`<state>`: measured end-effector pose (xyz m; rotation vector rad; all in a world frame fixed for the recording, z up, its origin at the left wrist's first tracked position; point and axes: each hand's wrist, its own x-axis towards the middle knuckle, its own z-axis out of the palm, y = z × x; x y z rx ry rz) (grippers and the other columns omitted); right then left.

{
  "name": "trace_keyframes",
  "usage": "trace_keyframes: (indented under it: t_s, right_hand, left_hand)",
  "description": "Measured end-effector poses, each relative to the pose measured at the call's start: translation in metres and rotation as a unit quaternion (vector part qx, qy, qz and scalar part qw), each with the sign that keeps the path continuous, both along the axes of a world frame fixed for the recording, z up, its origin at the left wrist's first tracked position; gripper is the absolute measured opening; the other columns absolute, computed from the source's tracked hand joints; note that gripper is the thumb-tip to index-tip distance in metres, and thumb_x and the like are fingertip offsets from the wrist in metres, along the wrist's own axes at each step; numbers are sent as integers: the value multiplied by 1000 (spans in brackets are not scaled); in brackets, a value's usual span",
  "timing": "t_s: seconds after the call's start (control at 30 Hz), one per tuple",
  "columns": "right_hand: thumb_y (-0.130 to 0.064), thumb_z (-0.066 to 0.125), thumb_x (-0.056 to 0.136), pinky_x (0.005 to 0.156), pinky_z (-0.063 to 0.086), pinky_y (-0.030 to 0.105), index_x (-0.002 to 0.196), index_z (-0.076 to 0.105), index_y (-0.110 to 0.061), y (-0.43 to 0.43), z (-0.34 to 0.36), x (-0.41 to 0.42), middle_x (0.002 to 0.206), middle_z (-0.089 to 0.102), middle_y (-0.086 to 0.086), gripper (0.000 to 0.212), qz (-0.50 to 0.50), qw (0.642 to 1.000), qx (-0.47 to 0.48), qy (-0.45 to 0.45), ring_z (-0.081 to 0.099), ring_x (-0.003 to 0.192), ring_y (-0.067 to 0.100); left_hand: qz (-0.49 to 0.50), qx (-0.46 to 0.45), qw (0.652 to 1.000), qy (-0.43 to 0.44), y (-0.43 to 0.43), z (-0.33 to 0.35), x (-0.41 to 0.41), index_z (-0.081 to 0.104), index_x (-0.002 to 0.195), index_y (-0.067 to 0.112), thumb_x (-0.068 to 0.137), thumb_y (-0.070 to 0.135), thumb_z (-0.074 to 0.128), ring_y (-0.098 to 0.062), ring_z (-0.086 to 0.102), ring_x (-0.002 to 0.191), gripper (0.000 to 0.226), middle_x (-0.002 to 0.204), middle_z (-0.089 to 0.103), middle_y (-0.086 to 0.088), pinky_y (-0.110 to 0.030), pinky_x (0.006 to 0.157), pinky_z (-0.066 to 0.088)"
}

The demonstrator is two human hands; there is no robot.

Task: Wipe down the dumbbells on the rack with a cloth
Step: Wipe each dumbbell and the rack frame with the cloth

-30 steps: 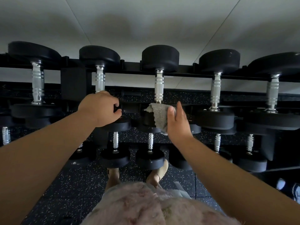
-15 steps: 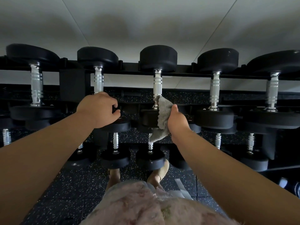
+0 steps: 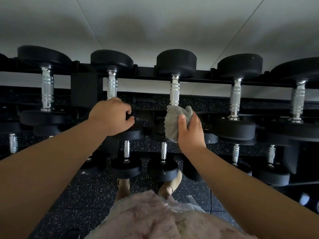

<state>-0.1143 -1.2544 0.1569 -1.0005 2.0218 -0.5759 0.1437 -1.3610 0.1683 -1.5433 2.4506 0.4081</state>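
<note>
faces a black rack (image 3: 198, 78) set against a pale wall (image 3: 155, 23), loaded on two tiers with dumbbells of black heads and ribbed silver handles, all lying front to back. holds a grey cloth (image 3: 173, 123) bunched in the right hand (image 3: 190, 130), thumb laid across the front of it and fingers curled behind, pinching the wad between them. presses the cloth against the near head of the mid dumbbell (image 3: 174, 94) on the upper tier, right at the lower end of the handle and touching it, with most of that head hidden behind cloth and hand. shows the rest of that handle and the far head bare, in plain sight. closes the left hand (image 3: 112, 118) in a fist over the near end of the second dumbbell (image 3: 111, 87), one place left of the mid one, fingers curled round a black part there, with the exact hold hidden under the knuckles. holds the two hands apart, a stretch of dark rack between them. reaches in with both forearms bare from the lower corners. touches none of the other dumbbells (image 3: 235, 95) to either side, nor the smaller ones on the lower tier. stands on a dark speckled floor (image 3: 86, 195) in tan shoes (image 3: 172, 183), toes near the lower tier, with a fluffy pink garment (image 3: 155, 218) filling the bottom edge.
</note>
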Motion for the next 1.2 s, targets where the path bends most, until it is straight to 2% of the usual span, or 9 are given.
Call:
trace_keyframes:
  t_s: [0.17, 0.37, 0.5, 0.63, 0.7, 0.8, 0.93, 1.07, 1.2]
  right_hand:
    - [-37, 28, 110, 94, 51, 36, 127, 58, -15, -13, 5, 5, 120, 57, 0, 41, 54, 994, -39, 81, 52, 107, 13]
    - [-37, 33, 110, 81, 54, 38, 115, 62, -11, -54, 18, -3, 99, 63, 4, 39, 36, 994, -61, 81, 61, 87, 21]
    - [-40, 30, 110, 75, 45, 29, 116, 61, -11, -96, 22, -2, 99, 65, 5, 43, 7, 997, -58, 48, 64, 94, 25]
    - [-51, 26, 110, 59, 44, 28, 137, 45, -11, -113, 22, 0, 102, 63, 6, 52, 109, 989, 95, -14, 64, 88, 21]
    - [-52, 37, 108, 72, 49, 33, 145, 33, -3, -108, 20, 0, 113, 63, 15, 61, 177, 973, 148, 14, 65, 96, 27]
    - [-44, 50, 105, 83, 43, 39, 137, 39, -1, -98, 12, -1, 124, 58, 20, 55, 205, 959, 166, 104, 59, 111, 36]
    - [-42, 50, 104, 80, 43, 39, 127, 49, -3, -108, 14, 4, 119, 60, 19, 45, 184, 967, 133, 115, 55, 96, 29]
    - [-45, 48, 106, 96, 49, 42, 142, 42, -3, -140, 22, 12, 130, 59, 17, 55, 99, 985, 104, 97, 60, 120, 34]
    - [-44, 52, 105, 66, 51, 27, 141, 33, -8, -131, 23, 12, 120, 57, 15, 55, 56, 994, 90, 4, 64, 90, 25]
  left_hand:
    - [-3, -5, 1000, -1, 0, -2, 1, 73, 108, 34, 92, 59, 52, -17, 64, 84, 37, 101, 63, 6, -34, 70, 55]
    - [-11, -10, 1000, -11, -2, -5, 1, 72, 109, 36, 93, 61, 51, -14, 61, 85, 36, 102, 61, 7, -31, 68, 48]
    - [-9, -8, 1000, -13, -2, -6, 1, 71, 111, 36, 93, 61, 50, -16, 63, 90, 37, 107, 63, 6, -32, 71, 51]
    - [-4, -2, 1000, -14, -2, -6, 1, 70, 111, 36, 93, 62, 51, -16, 64, 93, 38, 113, 64, 6, -33, 73, 51]
    - [-3, -2, 1000, -16, -2, -6, 1, 70, 112, 36, 93, 63, 50, -16, 64, 92, 38, 114, 64, 6, -33, 74, 52]
    - [-3, -9, 1000, -15, -2, -6, 0, 70, 111, 36, 93, 63, 51, -15, 64, 89, 37, 112, 64, 6, -33, 73, 51]
    - [-3, -13, 1000, -15, -2, -8, 1, 70, 112, 37, 92, 63, 51, -14, 63, 87, 38, 110, 63, 8, -31, 72, 49]
    - [-6, -13, 1000, -21, -3, -10, 2, 70, 111, 38, 92, 63, 49, -14, 63, 88, 37, 109, 62, 8, -30, 68, 43]
    - [-1, -8, 1000, -17, -2, -9, 1, 70, 110, 37, 92, 62, 51, -15, 64, 91, 36, 110, 63, 7, -33, 73, 51]
